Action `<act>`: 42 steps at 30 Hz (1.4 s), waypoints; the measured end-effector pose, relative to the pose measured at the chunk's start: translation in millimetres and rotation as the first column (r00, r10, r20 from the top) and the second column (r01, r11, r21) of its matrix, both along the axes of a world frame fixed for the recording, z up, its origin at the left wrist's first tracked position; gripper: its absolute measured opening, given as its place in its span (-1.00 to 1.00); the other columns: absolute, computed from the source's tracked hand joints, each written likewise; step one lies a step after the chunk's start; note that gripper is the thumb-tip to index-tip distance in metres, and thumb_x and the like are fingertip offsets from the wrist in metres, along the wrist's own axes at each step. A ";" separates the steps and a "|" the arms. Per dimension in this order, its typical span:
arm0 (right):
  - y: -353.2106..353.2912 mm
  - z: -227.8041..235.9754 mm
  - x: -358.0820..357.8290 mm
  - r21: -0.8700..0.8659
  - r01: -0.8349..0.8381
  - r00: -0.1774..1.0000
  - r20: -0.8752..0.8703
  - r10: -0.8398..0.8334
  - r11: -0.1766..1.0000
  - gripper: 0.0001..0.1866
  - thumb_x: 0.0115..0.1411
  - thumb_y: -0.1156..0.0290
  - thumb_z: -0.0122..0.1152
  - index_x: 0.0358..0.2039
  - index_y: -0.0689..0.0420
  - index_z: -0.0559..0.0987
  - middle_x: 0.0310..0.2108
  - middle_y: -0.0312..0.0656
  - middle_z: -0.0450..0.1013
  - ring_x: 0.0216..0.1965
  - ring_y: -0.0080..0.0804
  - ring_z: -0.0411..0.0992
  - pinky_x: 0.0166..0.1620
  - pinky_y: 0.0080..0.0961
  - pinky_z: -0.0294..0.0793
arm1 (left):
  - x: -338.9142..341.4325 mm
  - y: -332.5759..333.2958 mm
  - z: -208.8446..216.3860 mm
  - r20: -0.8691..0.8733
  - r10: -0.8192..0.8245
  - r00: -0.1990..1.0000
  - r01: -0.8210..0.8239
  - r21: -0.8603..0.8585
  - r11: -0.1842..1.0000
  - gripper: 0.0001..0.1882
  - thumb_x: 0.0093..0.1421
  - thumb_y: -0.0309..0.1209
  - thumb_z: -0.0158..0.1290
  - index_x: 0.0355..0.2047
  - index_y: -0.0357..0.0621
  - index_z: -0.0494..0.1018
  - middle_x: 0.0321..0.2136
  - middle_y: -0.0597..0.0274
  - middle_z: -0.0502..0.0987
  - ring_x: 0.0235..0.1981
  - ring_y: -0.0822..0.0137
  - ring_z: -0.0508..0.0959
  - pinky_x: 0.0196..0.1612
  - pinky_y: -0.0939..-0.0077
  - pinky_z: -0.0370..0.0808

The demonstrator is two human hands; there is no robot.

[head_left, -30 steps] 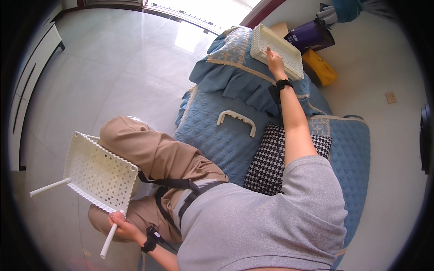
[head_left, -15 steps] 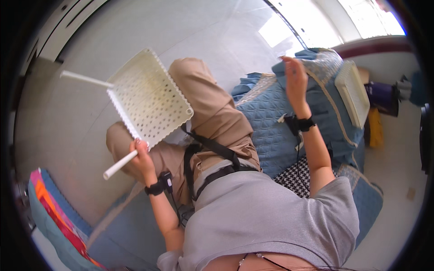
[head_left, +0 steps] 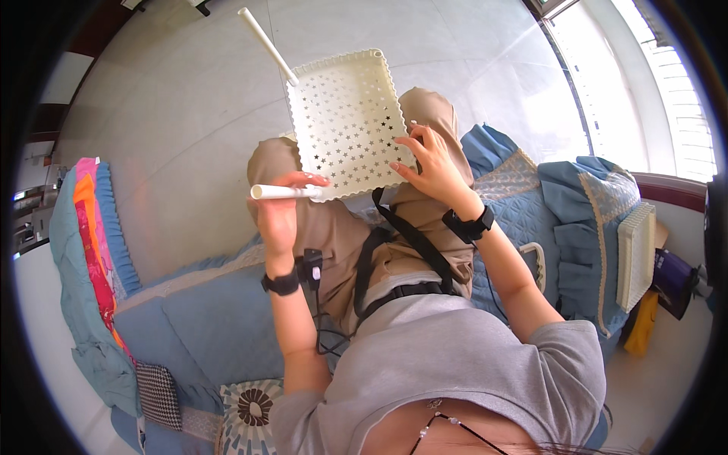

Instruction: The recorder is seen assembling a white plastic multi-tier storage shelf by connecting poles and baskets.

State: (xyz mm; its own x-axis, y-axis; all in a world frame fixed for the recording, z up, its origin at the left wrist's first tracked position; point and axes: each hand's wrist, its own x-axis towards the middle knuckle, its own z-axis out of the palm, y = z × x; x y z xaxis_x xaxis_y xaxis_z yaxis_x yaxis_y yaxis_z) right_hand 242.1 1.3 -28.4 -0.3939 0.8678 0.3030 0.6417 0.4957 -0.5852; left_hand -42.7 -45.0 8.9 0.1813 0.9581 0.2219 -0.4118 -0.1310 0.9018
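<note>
Currently, folded bedding [head_left: 89,250] lies at the left, a houndstooth cushion [head_left: 158,394] nearer you; the far tube [head_left: 267,44] juts from the far-left corner of the white basket [head_left: 341,106], which sits at your knees; your left hand [head_left: 277,220] wraps the near tube [head_left: 271,192]; your right hand [head_left: 438,171] touches the basket's right rim, fingers spread, whether gripping I cannot tell; another basket [head_left: 637,254] rests on blue fabric [head_left: 570,250] at right

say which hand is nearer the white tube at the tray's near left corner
Left: the left hand holds the tube; the right hand is at the right edge of the tray.
</note>
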 end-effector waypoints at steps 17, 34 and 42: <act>4.7 -11.5 -5.1 0.084 0.080 0.994 0.071 -0.086 0.993 -0.67 -0.03 0.38 0.24 -0.20 0.08 0.49 -0.08 -0.06 0.27 0.12 -0.05 0.18 0.19 -0.18 0.12 | -1.2 22.0 4.7 0.160 -0.729 0.665 0.681 0.270 0.681 -0.42 0.24 0.01 -0.06 -0.66 -0.27 0.49 -0.81 0.17 0.44 -0.85 0.33 0.33 -0.75 0.47 0.18; 155.7 -26.4 -17.2 -0.509 0.290 0.952 0.240 -0.190 0.810 -0.43 0.01 -0.11 0.13 -0.24 0.19 0.59 -0.33 -0.06 0.56 -0.15 -0.12 0.48 -0.04 -0.23 0.33 | -10.1 11.7 -11.0 0.120 -0.578 0.807 0.566 0.119 0.816 -0.40 0.06 0.19 0.09 -0.75 -0.09 0.36 -0.79 0.37 0.31 -0.76 0.39 0.22 -0.61 0.47 0.12; 159.8 -17.7 0.3 -0.684 0.031 0.998 -0.018 -0.059 0.729 -0.47 0.03 -0.11 0.22 -0.19 0.07 0.62 -0.27 -0.17 0.56 -0.21 -0.31 0.48 -0.11 -0.40 0.40 | -9.2 7.2 -16.3 0.165 -0.528 0.833 0.517 0.107 0.849 -0.51 0.01 0.06 0.22 -0.64 -0.12 0.41 -0.71 0.33 0.36 -0.64 0.43 0.25 -0.54 0.52 0.13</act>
